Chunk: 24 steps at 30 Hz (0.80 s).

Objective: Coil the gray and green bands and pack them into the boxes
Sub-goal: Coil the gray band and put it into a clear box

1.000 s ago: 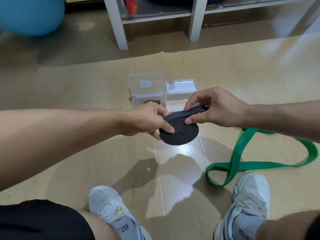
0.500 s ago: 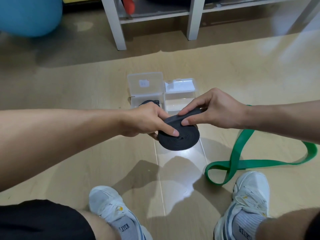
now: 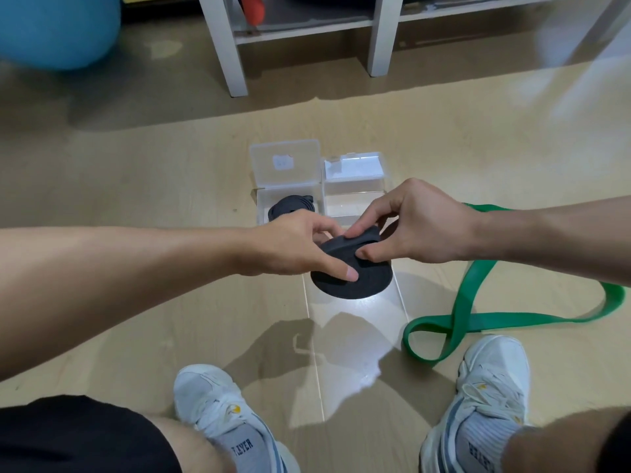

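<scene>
Two hands hold a coiled gray band above a wooden floor.

Left hand (image 3: 293,247) and right hand (image 3: 420,227) pinch the coiled gray band (image 3: 351,271), just before two open clear boxes (image 3: 355,172); the green band (image 3: 478,302) lies loose at right, near a shoe.

1 head-worn wide-angle view looks forward and down, close over the floor (image 3: 136,172) ahead.

two hands (image 3: 293,244) (image 3: 420,227); two gray coiled bands (image 3: 351,281) (image 3: 290,207); one green band (image 3: 478,302); two clear boxes (image 3: 285,165) (image 3: 355,172); two white sneakers (image 3: 222,418) (image 3: 485,397); one blue ball (image 3: 58,29)
</scene>
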Each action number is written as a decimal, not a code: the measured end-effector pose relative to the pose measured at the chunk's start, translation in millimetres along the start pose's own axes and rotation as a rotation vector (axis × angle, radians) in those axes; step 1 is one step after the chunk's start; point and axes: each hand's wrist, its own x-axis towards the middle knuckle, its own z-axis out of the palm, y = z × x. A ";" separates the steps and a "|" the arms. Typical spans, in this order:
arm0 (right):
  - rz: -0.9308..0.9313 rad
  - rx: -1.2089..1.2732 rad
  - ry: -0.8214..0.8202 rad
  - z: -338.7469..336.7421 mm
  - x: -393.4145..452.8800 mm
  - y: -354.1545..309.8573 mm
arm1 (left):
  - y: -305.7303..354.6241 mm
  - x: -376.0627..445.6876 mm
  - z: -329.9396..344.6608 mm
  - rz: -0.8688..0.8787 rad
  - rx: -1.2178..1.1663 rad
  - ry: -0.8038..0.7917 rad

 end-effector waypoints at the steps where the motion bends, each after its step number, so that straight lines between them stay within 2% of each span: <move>1: -0.007 -0.005 -0.011 1.3 -0.6 -1.5 | 3.9 0.8 2.1 0.018 0.046 0.029; 6: -0.017 -0.040 -0.052 -2.2 0.9 -4.6 | 8.2 1.5 3.2 0.062 0.244 0.150; 9: -0.023 -0.020 0.002 -6.4 0.8 -8.6 | 6.5 -1.1 -4.0 0.060 0.336 0.195; 16: -0.050 0.033 0.123 -18.1 3.1 -15.6 | 8.9 -5.7 -24.3 0.070 0.231 0.299; 24: -0.047 0.059 0.170 -7.6 -1.1 1.2 | 9.7 -8.7 -20.7 0.077 0.019 0.260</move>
